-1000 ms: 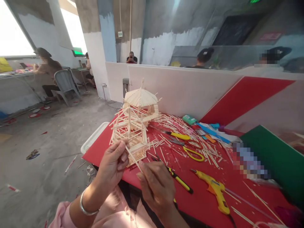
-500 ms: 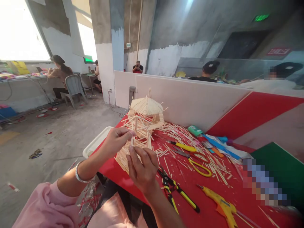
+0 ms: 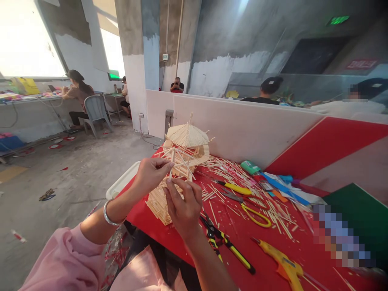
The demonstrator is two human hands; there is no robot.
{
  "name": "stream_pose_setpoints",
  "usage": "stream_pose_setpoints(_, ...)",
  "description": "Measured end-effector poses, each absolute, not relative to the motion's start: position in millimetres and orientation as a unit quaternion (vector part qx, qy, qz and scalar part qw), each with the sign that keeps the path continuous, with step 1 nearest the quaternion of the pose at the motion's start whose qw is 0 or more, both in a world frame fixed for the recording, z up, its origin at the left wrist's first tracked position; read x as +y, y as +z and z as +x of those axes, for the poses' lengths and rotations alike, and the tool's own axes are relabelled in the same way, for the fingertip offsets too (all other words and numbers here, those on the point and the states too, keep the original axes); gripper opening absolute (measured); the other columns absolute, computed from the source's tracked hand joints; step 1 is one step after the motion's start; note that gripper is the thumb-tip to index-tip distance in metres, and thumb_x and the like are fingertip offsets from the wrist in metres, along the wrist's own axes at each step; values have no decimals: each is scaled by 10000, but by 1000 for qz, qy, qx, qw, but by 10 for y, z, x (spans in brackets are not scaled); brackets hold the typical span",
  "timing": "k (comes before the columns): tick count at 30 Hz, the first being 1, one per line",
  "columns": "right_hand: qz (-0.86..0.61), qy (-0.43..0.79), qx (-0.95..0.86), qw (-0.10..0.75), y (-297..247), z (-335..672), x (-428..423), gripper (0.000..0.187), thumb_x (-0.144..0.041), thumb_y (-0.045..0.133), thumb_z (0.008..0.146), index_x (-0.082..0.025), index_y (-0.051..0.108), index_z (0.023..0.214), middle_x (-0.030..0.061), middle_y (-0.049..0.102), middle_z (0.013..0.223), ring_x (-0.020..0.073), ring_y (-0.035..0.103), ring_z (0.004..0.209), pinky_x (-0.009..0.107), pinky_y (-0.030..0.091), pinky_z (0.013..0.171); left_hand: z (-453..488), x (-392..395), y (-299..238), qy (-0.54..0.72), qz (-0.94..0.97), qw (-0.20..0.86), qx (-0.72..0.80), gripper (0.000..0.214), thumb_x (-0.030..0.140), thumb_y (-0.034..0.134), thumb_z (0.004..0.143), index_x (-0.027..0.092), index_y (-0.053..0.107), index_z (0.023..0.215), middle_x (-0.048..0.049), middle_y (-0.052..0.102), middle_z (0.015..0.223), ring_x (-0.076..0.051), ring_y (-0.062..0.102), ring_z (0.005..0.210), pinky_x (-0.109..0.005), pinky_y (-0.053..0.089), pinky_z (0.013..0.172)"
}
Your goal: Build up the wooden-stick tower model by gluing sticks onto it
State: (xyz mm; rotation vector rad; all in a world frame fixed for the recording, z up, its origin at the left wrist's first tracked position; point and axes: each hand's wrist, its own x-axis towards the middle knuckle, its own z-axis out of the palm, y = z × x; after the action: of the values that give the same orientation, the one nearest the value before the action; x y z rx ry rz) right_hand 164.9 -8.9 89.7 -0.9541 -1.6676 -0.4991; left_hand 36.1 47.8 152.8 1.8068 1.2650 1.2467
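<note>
My left hand [image 3: 150, 174] pinches the upper end of a short wooden stick [image 3: 170, 173] between thumb and fingertips. At its lower end, the fingers of my right hand [image 3: 185, 204] are closed on the same stick. Just behind and below both hands stands a model [image 3: 159, 204] built of thin wooden sticks, with an open frame of slanting sticks on top; my hands hide part of it. Farther back is a stick-built pavilion roof [image 3: 188, 136] with a pointed finial.
Loose sticks [image 3: 226, 171] litter the red table [image 3: 242, 226]. To the right lie yellow-handled scissors [image 3: 256, 214], black-and-yellow pliers [image 3: 226, 238] and a yellow glue gun [image 3: 280, 260]. A white partition [image 3: 236, 125] borders the back. Other people sit beyond it and at the left.
Both hands have shifted slightly upward, with the stick between their fingertips. The tools and the stick model stay where they were; the view has moved a little.
</note>
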Motion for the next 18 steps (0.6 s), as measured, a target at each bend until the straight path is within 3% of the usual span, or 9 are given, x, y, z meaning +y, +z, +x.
stream_pose_setpoints(18,-403,-155,-694,576,864,1759,-218,293,-116,673,849,-212,652,1125,78,690,1033,200,605,983,368,498,822,385,518,1552,483,673,292,478,341,425,624,766,141,659,580,28,453,525,-73,351,513,-207,286,467)
